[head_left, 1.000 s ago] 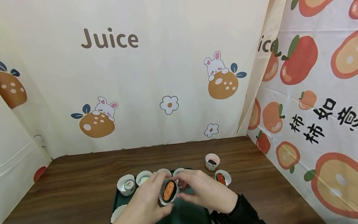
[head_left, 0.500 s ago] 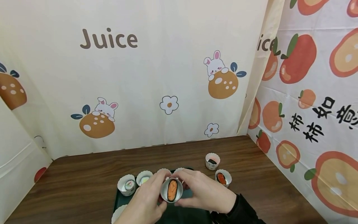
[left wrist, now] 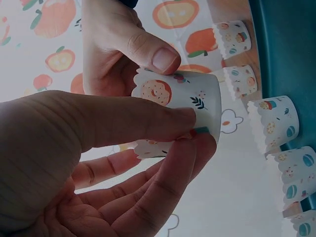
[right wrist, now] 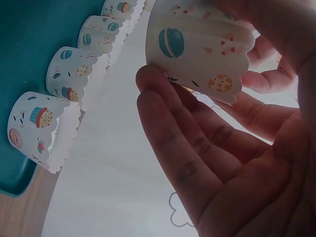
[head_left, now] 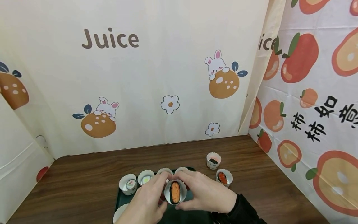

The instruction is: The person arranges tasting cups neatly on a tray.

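Both hands hold one white printed paper baking cup (head_left: 183, 190) above the dark green tray (head_left: 179, 214) in the head view. Inside it lies a piece of sushi (head_left: 175, 193) with an orange top and a black seaweed band. The left hand (head_left: 148, 199) pinches the cup from the left. From the right, the right hand (head_left: 205, 191) grips it with fingers and thumb. In the left wrist view the cup's side (left wrist: 210, 94) shows between the left thumb and fingers. The right wrist view shows the cup wall (right wrist: 202, 49) against the right fingers.
Several similar cups line the tray's far edge, including one with a sushi roll (head_left: 128, 185) and another cup (head_left: 146, 178). Two more cups stand right of the tray: the farther cup (head_left: 213, 163) and a nearer cup with red-topped sushi (head_left: 224, 177). Printed curtains (head_left: 167, 77) border the wooden table (head_left: 84, 183).
The held cup has shifted slightly right and turned, so its opening now faces the head camera more squarely. The left thumb has drawn back around its side. The other cups stay put.
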Motion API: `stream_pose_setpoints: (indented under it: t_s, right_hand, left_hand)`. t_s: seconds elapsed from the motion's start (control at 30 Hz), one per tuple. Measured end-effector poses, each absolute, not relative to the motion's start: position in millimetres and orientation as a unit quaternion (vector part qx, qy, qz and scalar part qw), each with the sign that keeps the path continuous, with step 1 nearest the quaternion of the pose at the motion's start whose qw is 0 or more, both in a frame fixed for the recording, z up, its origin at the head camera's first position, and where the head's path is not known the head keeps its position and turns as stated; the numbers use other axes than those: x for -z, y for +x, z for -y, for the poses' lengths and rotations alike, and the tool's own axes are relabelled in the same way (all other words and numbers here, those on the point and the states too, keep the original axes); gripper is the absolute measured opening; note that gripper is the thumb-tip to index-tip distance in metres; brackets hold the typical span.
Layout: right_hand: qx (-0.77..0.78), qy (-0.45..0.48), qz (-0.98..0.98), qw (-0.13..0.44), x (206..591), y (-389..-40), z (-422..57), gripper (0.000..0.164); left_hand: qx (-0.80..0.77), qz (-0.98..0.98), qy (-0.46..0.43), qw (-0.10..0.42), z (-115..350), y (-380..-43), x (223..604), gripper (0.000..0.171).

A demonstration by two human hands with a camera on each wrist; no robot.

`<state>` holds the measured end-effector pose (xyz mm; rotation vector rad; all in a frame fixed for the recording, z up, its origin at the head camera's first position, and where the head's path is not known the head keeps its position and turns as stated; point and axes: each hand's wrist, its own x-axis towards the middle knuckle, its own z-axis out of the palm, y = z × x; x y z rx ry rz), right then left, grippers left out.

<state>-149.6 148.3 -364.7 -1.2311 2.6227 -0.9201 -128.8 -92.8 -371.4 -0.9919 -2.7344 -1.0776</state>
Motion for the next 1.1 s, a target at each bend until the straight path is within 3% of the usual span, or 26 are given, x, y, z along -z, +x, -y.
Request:
stream_pose_setpoints:
  t_s: [0.27, 0.47, 0.87, 1.1]
  right_hand:
    - [0.289, -0.406, -0.865, 0.058, 365.5, -148.5, -147.6, 0.057]
    - [0.295, -0.408, -0.862, 0.066, 367.2, -148.7, -146.8, 0.05]
    - [0.269, -0.435, -0.856, 0.074, 376.7, -147.7, -130.4, 0.051]
    - [0.256, -0.471, -0.841, 0.075, 383.1, -156.9, -110.3, 0.048]
  left_hand:
    - [0.345, 0.878, -0.33, 0.021, 94.5, -127.7, 368.7, 0.056]
    - [0.335, 0.888, -0.315, 0.023, 104.5, -130.2, 359.3, 0.052]
    - [0.328, 0.93, -0.155, 0.055, 146.1, -129.0, 321.7, 0.045]
    - [0.31, 0.937, -0.134, 0.085, 162.5, -126.7, 312.2, 0.041]
